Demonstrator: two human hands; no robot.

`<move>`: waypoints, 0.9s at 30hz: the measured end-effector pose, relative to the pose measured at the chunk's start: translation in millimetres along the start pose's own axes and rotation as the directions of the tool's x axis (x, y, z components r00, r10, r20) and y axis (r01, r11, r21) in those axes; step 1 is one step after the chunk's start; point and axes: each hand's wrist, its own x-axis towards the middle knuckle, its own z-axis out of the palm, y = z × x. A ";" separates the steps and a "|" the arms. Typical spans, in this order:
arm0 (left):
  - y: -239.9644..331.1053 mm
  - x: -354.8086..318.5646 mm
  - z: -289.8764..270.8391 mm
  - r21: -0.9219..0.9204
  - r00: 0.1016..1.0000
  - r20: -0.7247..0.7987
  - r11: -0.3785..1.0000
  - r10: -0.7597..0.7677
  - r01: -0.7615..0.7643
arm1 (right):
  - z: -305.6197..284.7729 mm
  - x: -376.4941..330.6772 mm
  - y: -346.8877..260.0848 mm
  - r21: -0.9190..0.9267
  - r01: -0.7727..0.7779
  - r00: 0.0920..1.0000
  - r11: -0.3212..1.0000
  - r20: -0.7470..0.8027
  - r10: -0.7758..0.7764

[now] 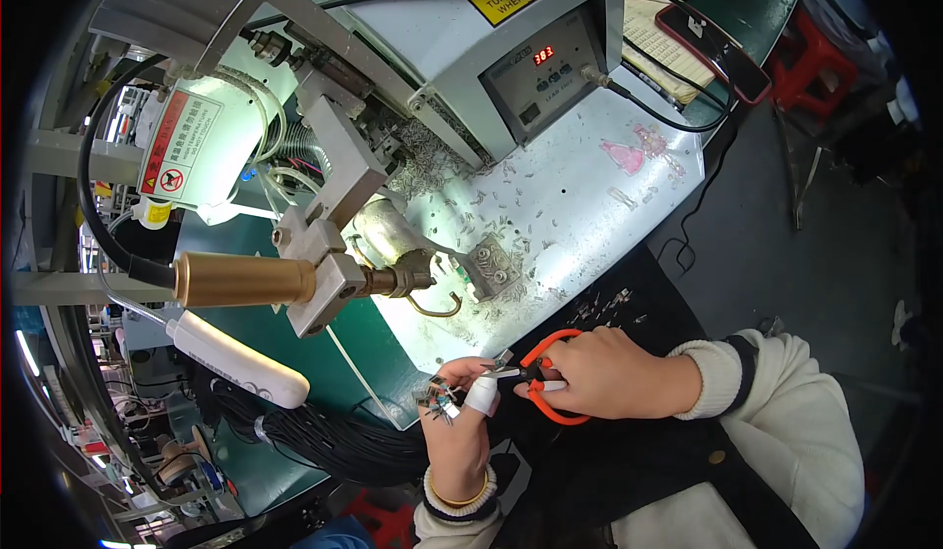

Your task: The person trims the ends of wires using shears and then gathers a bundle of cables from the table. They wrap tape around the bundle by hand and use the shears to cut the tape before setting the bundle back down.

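My right hand (604,372) grips a pair of orange-handled scissors (543,377), blades pointing left toward my other hand. My left hand (459,421) pinches a small metal component with thin leads (439,395) between thumb and finger; one finger wears a white cot. The scissor tips sit right at the component, just off the front edge of the white work plate (550,225). A gold bangle circles my left wrist. Both sleeves are cream with dark trim.
A grey soldering machine with a red digital display (543,55) and brass-coloured nozzle (246,279) stands behind. Cut metal bits litter the white plate. A bundle of black cables (334,441) lies lower left, a white handle (241,357) above it. A phone (712,48) and red stool (815,58) are at far right.
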 end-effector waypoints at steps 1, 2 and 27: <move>0.9 2.0 -1.7 0.000 1.000 0.001 1.000 0.000 0.000 | 1.0 0.4 2.3 0.000 -0.001 1.000 1.000 -0.001 0.001; 1.1 5.2 -4.1 0.002 0.998 0.031 0.999 -0.046 0.046 | 3.2 1.1 7.0 0.037 0.008 1.000 0.999 0.011 -0.008; 17.4 83.9 -15.9 0.023 0.987 0.078 0.990 -0.144 0.142 | -28.3 90.8 9.3 0.632 -0.041 0.994 0.773 -0.050 0.093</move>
